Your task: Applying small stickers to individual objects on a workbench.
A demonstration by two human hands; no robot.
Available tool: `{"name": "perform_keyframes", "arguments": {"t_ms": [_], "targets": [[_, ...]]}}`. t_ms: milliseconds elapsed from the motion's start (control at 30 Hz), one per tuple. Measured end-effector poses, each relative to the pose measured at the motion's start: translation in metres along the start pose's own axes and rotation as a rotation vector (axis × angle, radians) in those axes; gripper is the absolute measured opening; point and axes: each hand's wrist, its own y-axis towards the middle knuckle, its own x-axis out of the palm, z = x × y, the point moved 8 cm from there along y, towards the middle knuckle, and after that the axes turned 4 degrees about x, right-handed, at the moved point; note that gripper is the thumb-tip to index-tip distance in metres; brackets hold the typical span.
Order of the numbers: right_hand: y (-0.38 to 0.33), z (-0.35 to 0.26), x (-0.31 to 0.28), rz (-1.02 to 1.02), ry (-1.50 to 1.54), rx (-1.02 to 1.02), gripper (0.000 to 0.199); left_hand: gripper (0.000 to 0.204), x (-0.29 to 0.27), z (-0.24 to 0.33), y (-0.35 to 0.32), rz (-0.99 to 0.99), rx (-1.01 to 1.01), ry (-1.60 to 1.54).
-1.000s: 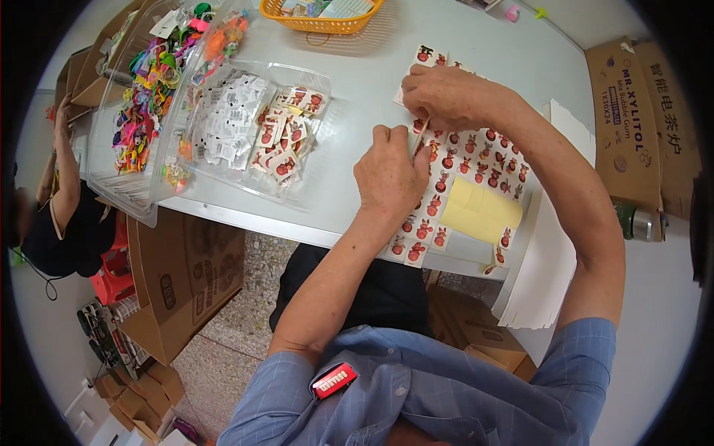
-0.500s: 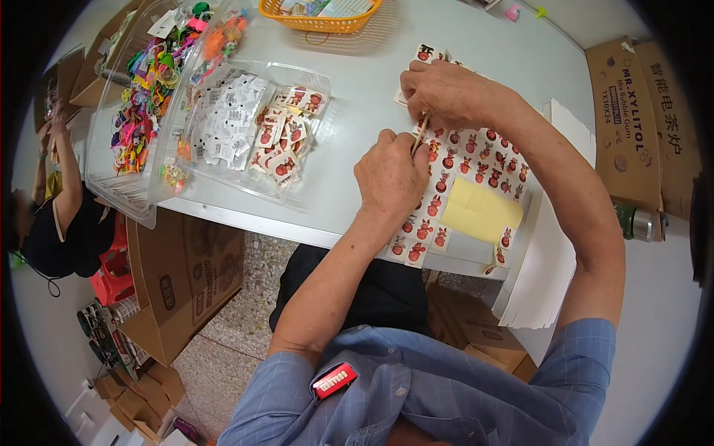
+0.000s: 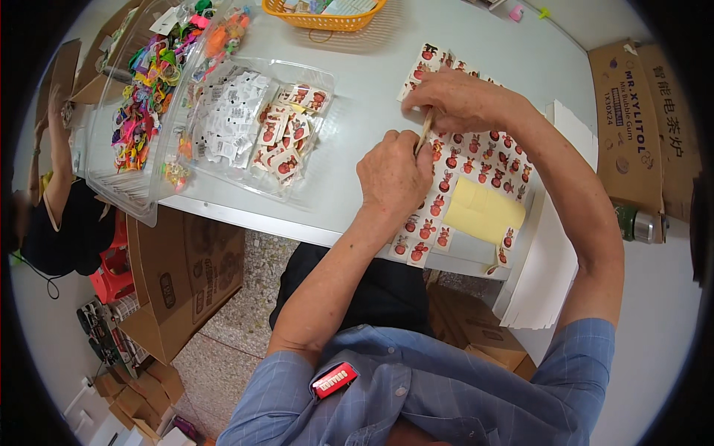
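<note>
My left hand (image 3: 394,172) is closed, its thumb and fingers pinching a thin stack of small paper stickers (image 3: 425,131) seen edge-on. The upper end of the stack runs up to my right hand (image 3: 462,100), whose curled fingers close over it; their tips are partly hidden. Under both hands lie sticker sheets (image 3: 487,160) printed with rows of red cartoon figures. A folded yellow paper (image 3: 483,212) rests on the sheets, right of my left hand. To the left, a clear plastic tray (image 3: 316,74) holds loose cut stickers (image 3: 286,141) and small white packets (image 3: 232,111).
Another clear tray (image 3: 97,175) at the far left holds colourful small toys (image 3: 152,97). An orange basket (image 3: 327,21) stands at the back. White sheets (image 3: 539,275) lie along the right edge. Cardboard boxes (image 3: 625,141) stand at the right. Another person (image 3: 59,215) works at the left.
My right hand has shifted slightly right and its fingers have loosened their curl, showing more of the stack's upper end. My left hand stays almost in place, still pinching the stack.
</note>
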Motion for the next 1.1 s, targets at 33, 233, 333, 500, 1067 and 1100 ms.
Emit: {"name": "perform_keyframes", "arguments": {"t_ms": [33,233,333,500,1067,1100], "targets": [[-0.001,0.004,0.001,-0.025,0.118,-0.015,0.023,0.025,0.001,0.0,0.0,0.001,0.002,-0.001],[-0.006,0.014,0.01,-0.048,0.314,0.003,0.018,0.022,0.001,-0.001,0.003,-0.01,0.021,-0.038],[-0.009,0.02,0.014,0.002,0.385,-0.052,0.014,0.021,0.001,-0.003,0.005,0.01,0.011,-0.028],[-0.007,0.033,0.022,0.011,0.518,-0.041,0.009,0.019,-0.001,-0.014,0.006,0.038,-0.036,-0.156],[-0.013,0.045,0.015,0.106,0.81,0.137,0.013,0.012,-0.178,-0.003,-0.034,0.435,0.227,0.114],[-0.011,0.046,0.018,0.107,0.809,0.13,0.013,0.015,-0.185,-0.021,-0.028,0.412,0.179,0.261]]}}
